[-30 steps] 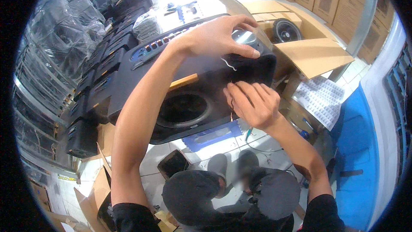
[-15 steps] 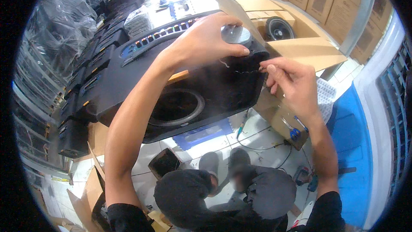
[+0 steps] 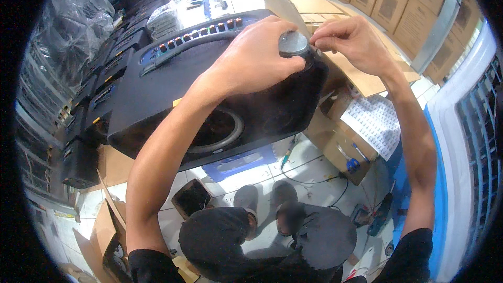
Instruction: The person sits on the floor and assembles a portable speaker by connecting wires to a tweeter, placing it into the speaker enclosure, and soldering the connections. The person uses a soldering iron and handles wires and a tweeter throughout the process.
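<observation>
A black speaker cabinet (image 3: 139, 91) lies tilted in front of me, with a large round opening in its near face. My left hand (image 3: 257, 55) reaches over it and is closed around a round black part with a silver disc top (image 3: 293, 44), which looks like a tweeter. Close to that part's right side, my right hand (image 3: 348, 42) is raised with thumb and forefinger pinched on a thin wire end, mostly hidden by the fingers. A row of knobs (image 3: 199, 34) runs along the cabinet's control panel, beyond my left wrist.
Several more black cabinets (image 3: 112, 68) stand in a row at left. An open cardboard box (image 3: 361, 71) is at right, with a printed sheet (image 3: 373, 123) and blue-handled scissors (image 3: 352, 165) near it. A soldering iron (image 3: 286, 158) and a drill (image 3: 380, 215) are lower down.
My right hand has moved up from the cabinet's near face to the side of the silver-topped part, bringing the wire end along. My left hand keeps its hold. The printed sheet is more exposed.
</observation>
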`<act>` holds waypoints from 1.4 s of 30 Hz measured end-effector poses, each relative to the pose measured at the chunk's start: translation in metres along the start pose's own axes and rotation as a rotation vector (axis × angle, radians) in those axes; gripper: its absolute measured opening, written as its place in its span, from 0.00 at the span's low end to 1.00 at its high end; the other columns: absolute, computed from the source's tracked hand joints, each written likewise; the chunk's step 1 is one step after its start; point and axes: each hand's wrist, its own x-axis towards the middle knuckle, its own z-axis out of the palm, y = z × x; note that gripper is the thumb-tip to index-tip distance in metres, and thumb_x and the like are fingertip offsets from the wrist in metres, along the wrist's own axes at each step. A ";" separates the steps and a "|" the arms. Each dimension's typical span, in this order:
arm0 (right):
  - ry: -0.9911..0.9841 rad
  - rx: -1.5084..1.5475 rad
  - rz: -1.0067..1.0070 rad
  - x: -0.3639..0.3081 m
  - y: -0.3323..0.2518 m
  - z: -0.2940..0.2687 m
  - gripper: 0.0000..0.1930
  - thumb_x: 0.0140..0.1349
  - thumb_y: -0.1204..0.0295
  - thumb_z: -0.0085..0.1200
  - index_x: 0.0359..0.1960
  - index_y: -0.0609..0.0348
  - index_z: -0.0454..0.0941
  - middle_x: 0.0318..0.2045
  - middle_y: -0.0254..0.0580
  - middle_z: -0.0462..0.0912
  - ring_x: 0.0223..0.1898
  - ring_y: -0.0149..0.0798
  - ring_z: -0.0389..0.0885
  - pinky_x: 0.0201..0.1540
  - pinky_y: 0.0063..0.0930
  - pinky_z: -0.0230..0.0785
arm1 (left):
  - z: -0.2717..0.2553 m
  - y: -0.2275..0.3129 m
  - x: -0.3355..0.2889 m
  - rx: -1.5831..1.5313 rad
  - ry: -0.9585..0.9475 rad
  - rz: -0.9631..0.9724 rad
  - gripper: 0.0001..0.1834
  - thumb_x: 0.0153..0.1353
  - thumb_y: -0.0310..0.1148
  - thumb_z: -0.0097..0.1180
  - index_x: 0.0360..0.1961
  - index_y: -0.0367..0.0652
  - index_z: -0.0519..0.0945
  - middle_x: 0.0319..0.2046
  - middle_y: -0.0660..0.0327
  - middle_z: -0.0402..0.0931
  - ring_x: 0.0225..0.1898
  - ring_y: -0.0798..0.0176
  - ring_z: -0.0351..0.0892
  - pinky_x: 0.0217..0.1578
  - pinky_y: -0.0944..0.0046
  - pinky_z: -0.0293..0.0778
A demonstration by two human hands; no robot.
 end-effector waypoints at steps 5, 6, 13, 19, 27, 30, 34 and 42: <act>0.016 0.060 0.055 0.002 0.008 0.004 0.09 0.62 0.72 0.65 0.40 0.64 0.89 0.30 0.38 0.88 0.32 0.25 0.79 0.39 0.22 0.73 | 0.009 0.008 -0.002 0.049 0.081 -0.048 0.32 0.54 0.47 0.65 0.51 0.29 0.81 0.48 0.39 0.79 0.52 0.41 0.80 0.58 0.53 0.72; 0.020 0.053 0.051 0.003 0.010 0.005 0.09 0.62 0.71 0.65 0.40 0.64 0.89 0.30 0.38 0.88 0.32 0.25 0.79 0.39 0.22 0.73 | 0.011 0.010 -0.001 0.087 0.085 -0.077 0.34 0.54 0.48 0.67 0.53 0.30 0.80 0.48 0.40 0.80 0.51 0.43 0.81 0.56 0.54 0.73; 0.003 0.055 0.158 0.001 0.016 0.009 0.11 0.63 0.68 0.66 0.40 0.65 0.88 0.29 0.34 0.87 0.33 0.24 0.78 0.40 0.22 0.73 | 0.022 0.021 -0.003 0.188 0.172 -0.101 0.30 0.58 0.51 0.67 0.47 0.31 0.83 0.42 0.40 0.81 0.47 0.43 0.82 0.52 0.53 0.75; 0.083 0.084 0.145 -0.003 0.014 0.019 0.11 0.66 0.68 0.64 0.41 0.66 0.86 0.30 0.32 0.85 0.33 0.22 0.77 0.39 0.22 0.72 | 0.014 0.015 -0.002 -0.056 0.158 -0.142 0.26 0.57 0.47 0.67 0.42 0.31 0.84 0.33 0.44 0.84 0.37 0.48 0.86 0.44 0.55 0.78; 0.231 0.144 0.182 -0.015 0.010 0.030 0.11 0.67 0.68 0.64 0.40 0.65 0.86 0.29 0.32 0.84 0.31 0.23 0.76 0.37 0.21 0.70 | 0.012 0.012 0.001 -0.065 0.193 -0.126 0.29 0.48 0.46 0.73 0.43 0.30 0.86 0.35 0.42 0.85 0.36 0.48 0.87 0.45 0.56 0.80; 0.192 0.145 0.166 -0.015 0.010 0.028 0.11 0.66 0.68 0.64 0.40 0.65 0.86 0.29 0.31 0.85 0.31 0.23 0.76 0.37 0.21 0.70 | 0.009 0.010 0.002 -0.093 0.174 -0.091 0.31 0.46 0.44 0.73 0.44 0.26 0.85 0.36 0.37 0.85 0.38 0.43 0.87 0.47 0.55 0.80; 0.148 0.146 0.148 -0.017 0.009 0.024 0.10 0.65 0.69 0.64 0.40 0.64 0.87 0.29 0.31 0.85 0.31 0.22 0.76 0.36 0.21 0.70 | 0.004 0.009 0.000 -0.089 0.076 -0.093 0.32 0.46 0.42 0.72 0.45 0.24 0.83 0.37 0.36 0.84 0.40 0.43 0.87 0.49 0.56 0.79; 0.140 0.049 0.102 -0.016 0.014 0.022 0.09 0.64 0.69 0.66 0.39 0.63 0.88 0.28 0.31 0.86 0.31 0.22 0.76 0.37 0.21 0.71 | 0.023 0.016 -0.004 0.126 0.194 -0.073 0.30 0.54 0.46 0.69 0.49 0.30 0.82 0.41 0.43 0.83 0.43 0.48 0.84 0.49 0.56 0.77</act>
